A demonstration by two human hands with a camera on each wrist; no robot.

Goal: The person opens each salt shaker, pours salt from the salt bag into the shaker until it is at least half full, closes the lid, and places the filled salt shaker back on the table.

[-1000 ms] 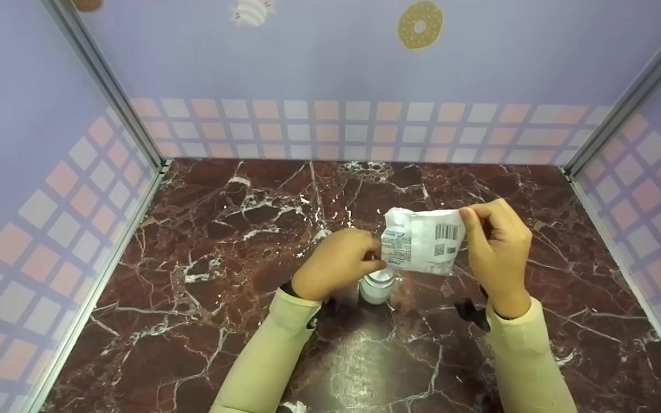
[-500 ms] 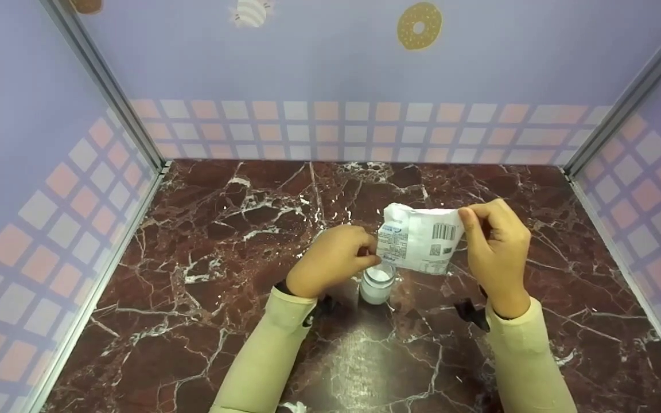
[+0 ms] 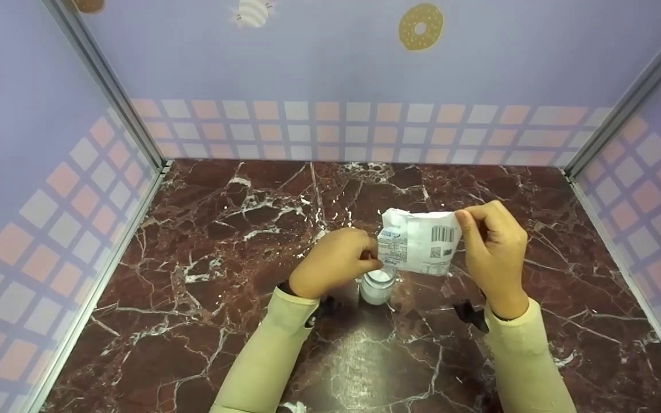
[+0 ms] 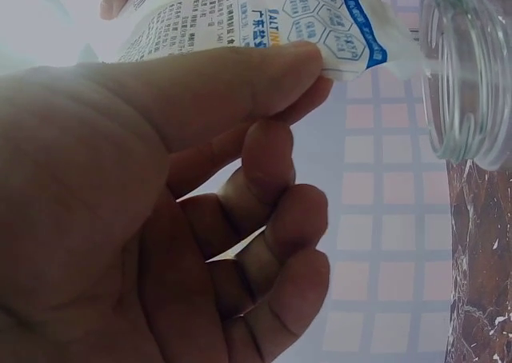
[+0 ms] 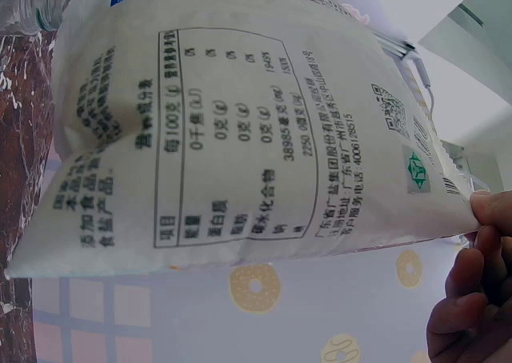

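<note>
A white printed salt bag (image 3: 421, 244) is stretched between both hands above the table. My left hand (image 3: 333, 261) pinches its left edge between thumb and index finger, the other fingers loosely curled. At the upper right corner, my right hand (image 3: 496, 255) pinches the bag between thumb and fingers. Just under the bag's lower left corner stands a small clear glass jar (image 3: 375, 292), white salt inside it. In the left wrist view, a pale streak runs from the bag's corner (image 4: 392, 55) to the mouth of the jar (image 4: 468, 83).
White grains (image 3: 306, 218) lie scattered on the dark red marbled table (image 3: 238, 264) behind and left of the jar. Purple panels (image 3: 330, 69) with pink and white squares enclose the back and both sides.
Bag and left hand have shifted slightly left over the second. Since half a second ago the bag has dipped a little. The jar stays in place.
</note>
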